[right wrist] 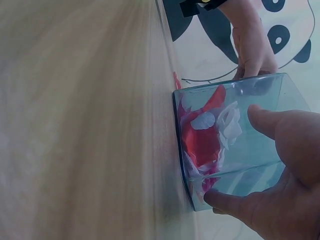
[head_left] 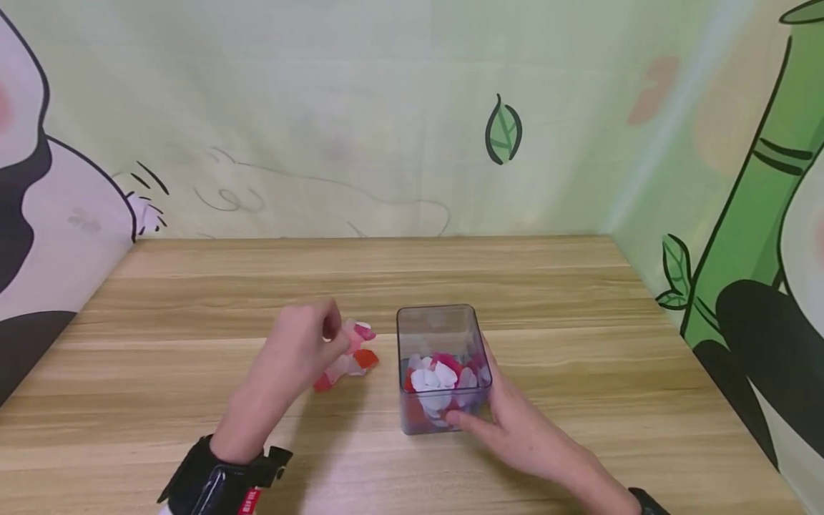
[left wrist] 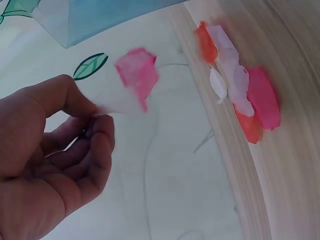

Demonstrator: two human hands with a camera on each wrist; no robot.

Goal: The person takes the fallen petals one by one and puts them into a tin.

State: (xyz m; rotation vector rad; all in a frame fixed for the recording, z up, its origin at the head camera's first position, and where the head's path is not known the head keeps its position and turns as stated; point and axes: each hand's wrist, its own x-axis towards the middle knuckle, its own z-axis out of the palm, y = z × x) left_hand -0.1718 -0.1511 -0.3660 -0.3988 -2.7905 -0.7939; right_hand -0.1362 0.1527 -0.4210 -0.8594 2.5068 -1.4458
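Observation:
My left hand [head_left: 290, 354] pinches a few thin petals between thumb and fingertips, raised above the table. In the left wrist view a pink petal [left wrist: 137, 70] and a pale, blurred one hang from that pinch. Below lies a small loose pile of red, pink and white petals [left wrist: 263, 97] on the wood. My right hand [head_left: 524, 433] grips the right side of a clear, smoky plastic box [head_left: 438, 329], thumb on the near wall and fingers behind. Inside the box are many white, pink and red petals [head_left: 435, 378]. Its open top tilts toward me.
The light wooden table [head_left: 553, 300] runs back to a fabric backdrop [head_left: 360, 107] printed with pandas, bamboo and leaves. Similar printed panels stand along both sides. A black strap [head_left: 222, 476] wraps my left wrist.

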